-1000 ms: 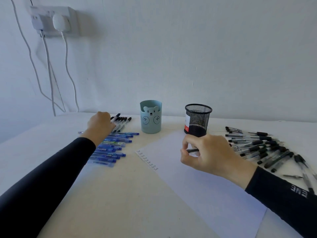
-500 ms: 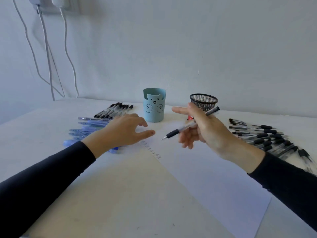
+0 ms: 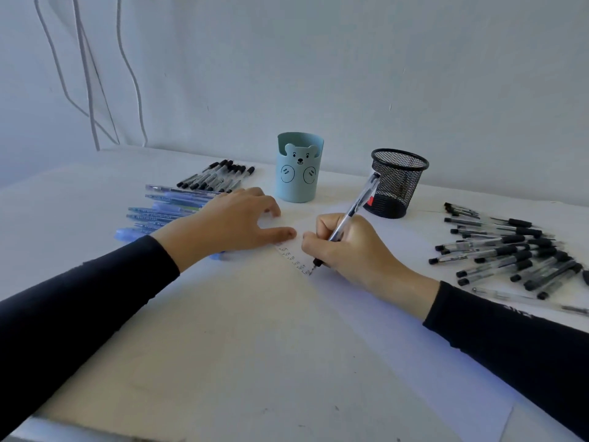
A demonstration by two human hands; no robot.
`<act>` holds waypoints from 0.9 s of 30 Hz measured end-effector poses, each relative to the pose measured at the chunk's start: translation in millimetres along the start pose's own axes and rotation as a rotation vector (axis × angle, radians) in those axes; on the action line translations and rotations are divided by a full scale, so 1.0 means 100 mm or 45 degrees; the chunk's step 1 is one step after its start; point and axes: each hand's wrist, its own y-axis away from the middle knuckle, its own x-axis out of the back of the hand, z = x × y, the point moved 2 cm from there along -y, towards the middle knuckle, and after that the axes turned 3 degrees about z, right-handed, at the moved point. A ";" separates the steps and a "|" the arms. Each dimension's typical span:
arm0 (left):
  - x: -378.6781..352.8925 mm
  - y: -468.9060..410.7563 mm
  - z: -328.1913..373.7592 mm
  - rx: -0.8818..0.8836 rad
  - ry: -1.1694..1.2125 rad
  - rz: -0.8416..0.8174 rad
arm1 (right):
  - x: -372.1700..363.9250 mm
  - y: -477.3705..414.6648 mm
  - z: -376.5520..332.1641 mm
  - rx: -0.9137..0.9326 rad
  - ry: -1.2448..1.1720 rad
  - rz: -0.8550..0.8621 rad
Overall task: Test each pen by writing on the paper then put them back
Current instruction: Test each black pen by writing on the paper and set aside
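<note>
Apparently flat, the left hand (image 3: 229,226) steadied the paper (image 3: 398,330), the right hand (image 3: 353,247) gripped the pen (image 3: 357,205) — a shifting sheet could smear ink.

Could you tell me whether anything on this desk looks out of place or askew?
Mildly: the black pens on the right lie in a crisscrossed heap, unlike the neat blue pens on the left, and the paper sits skewed.

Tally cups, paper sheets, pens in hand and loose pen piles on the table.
Cups: 2 (blue bear cup, black mesh cup)
Paper sheets: 1 (paper)
Pens held: 1 (pen in right hand)
Loose pen piles: 3 (blue pens, black pens back left, black pens right)
Total: 7
</note>
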 end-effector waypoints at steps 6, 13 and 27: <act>-0.01 0.01 0.02 -0.017 -0.030 -0.015 | -0.02 0.02 0.01 0.009 0.001 -0.012; 0.00 0.01 0.03 -0.010 -0.059 -0.029 | -0.04 0.01 0.02 0.011 0.014 -0.029; 0.03 0.02 0.05 -0.016 -0.071 -0.046 | -0.03 -0.01 0.03 0.006 0.005 0.011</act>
